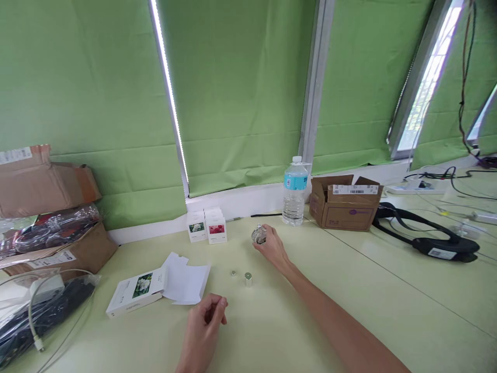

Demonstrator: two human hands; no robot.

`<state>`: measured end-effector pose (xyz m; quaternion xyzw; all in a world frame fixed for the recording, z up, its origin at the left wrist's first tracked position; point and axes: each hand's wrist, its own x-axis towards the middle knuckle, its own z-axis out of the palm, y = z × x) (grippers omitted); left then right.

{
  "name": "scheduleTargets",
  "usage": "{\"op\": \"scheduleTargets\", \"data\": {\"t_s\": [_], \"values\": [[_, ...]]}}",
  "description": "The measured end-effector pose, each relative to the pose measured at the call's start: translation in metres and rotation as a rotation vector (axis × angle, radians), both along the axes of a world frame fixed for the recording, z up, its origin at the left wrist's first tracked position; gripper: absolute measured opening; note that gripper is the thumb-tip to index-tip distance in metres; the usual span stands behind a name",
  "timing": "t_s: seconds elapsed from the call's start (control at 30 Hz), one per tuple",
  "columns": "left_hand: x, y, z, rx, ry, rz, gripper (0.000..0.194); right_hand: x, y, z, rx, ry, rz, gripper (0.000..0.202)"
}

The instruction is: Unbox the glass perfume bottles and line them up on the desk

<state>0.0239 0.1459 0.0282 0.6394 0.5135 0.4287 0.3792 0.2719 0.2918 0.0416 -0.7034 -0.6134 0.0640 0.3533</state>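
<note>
My right hand (pixel 273 244) reaches out over the middle of the table, its fingers closed round a small round glass bottle (pixel 258 234) with a silvery neck. Nearer to me stand a silver cylindrical cap (pixel 248 280) and a tiny metal ring (pixel 233 273). My left hand (pixel 207 326) is by the near edge of the view, fingers curled in and nothing seen in them. Beyond it lies an opened white box (pixel 142 291) with a white flower picture, its flaps (pixel 188 282) unfolded toward the right.
Small white boxes (pixel 207 226) with flower pictures stand by the wall. A water bottle (pixel 294 194) and an open cardboard box (pixel 345 204) are at the back right, beside a black headset-like device (pixel 430 238). Cartons (pixel 42 181) and bagged cables (pixel 46 311) crowd the left.
</note>
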Motion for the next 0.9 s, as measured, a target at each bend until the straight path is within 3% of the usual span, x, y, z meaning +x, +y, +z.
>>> {"op": "scheduleTargets", "data": {"t_s": [0.13,0.5,0.9], "values": [[0.001,0.005,-0.009,-0.086,0.003,-0.091,0.039,0.003,0.005,-0.004,-0.021,-0.030,-0.027,0.064],[-0.002,0.018,-0.023,-0.105,-0.021,-0.110,0.034,-0.007,0.038,-0.002,-0.031,-0.060,-0.038,0.061],[-0.003,0.020,-0.019,-0.123,-0.002,-0.103,0.028,-0.008,0.098,-0.009,-0.012,-0.028,-0.064,0.068]]}}
